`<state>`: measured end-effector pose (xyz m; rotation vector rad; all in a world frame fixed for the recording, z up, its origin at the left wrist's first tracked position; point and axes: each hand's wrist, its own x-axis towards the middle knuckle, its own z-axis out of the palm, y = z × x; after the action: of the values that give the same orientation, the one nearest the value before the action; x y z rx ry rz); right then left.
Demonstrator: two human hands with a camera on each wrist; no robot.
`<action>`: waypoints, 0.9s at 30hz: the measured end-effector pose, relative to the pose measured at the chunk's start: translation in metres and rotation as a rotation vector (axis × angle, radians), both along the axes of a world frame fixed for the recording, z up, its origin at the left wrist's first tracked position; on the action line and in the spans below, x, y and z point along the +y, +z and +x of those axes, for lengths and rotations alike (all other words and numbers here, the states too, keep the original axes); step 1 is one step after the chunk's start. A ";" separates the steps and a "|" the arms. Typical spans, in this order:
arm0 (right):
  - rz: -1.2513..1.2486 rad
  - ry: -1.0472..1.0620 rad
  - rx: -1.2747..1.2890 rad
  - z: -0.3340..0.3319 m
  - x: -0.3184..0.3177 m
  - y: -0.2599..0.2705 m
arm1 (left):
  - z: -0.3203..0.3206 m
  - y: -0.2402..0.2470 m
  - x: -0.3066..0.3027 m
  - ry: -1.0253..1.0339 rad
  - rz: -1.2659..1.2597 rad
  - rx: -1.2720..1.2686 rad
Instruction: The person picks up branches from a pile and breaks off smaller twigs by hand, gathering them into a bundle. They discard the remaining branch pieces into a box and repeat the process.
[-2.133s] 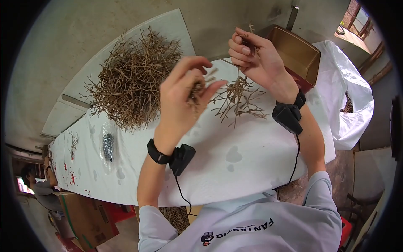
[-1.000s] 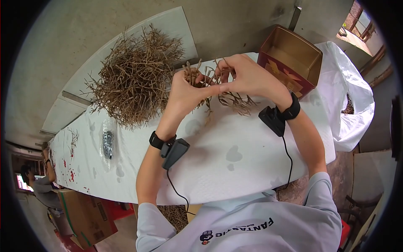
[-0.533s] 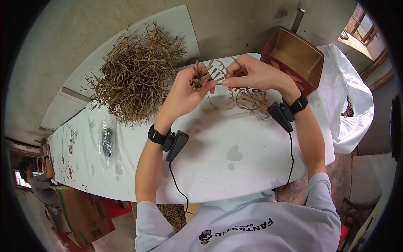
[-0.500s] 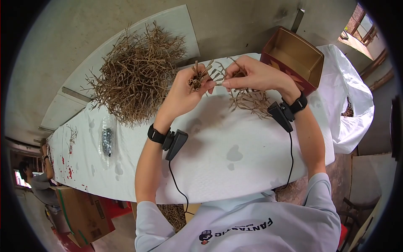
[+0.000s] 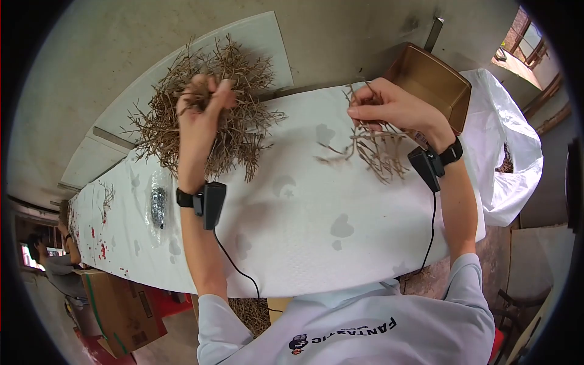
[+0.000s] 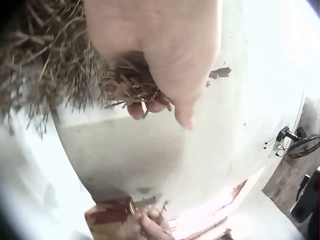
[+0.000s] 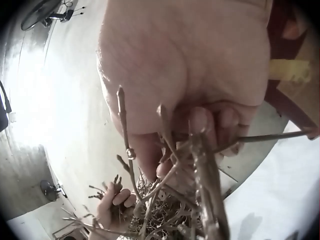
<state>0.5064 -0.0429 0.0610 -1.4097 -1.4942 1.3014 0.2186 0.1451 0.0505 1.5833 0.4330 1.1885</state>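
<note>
My left hand [image 5: 198, 131] is over the large heap of dry brown twigs [image 5: 158, 125] at the back left. Its fingers curl round a bundle of short twig pieces [image 6: 127, 86], whose ends stick out below the palm in the left wrist view. Across the table, my right hand [image 5: 398, 109] grips branching dry twigs [image 5: 378, 155] that hang beneath its fingers. Close up in the right wrist view, forked stems [image 7: 207, 180] with knobbly ends spread from the curled fingers. The palm partly hides where they are held.
Behind the right hand stands a box [image 5: 426, 76] with a gold inside. A white plastic bag [image 5: 517, 194] lies to its right. On the white-covered table [image 5: 292, 243] are a clear wrapped packet [image 5: 158, 207] and red specks. Another person [image 5: 64, 264] is at the far left, near a cardboard box [image 5: 118, 310].
From beside the right hand, my left hand has moved left to the heap, keeping the twig pieces in its grip. The right hand has shifted slightly right with its branching twigs.
</note>
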 end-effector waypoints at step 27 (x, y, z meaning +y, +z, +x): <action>0.576 -0.406 -0.406 -0.045 0.000 -0.003 | 0.069 -0.033 -0.080 -0.189 -0.632 0.173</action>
<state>0.4619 -0.0427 0.0579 -1.5159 -1.5555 0.3048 0.2873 0.0651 0.0179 1.1421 0.6783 0.6765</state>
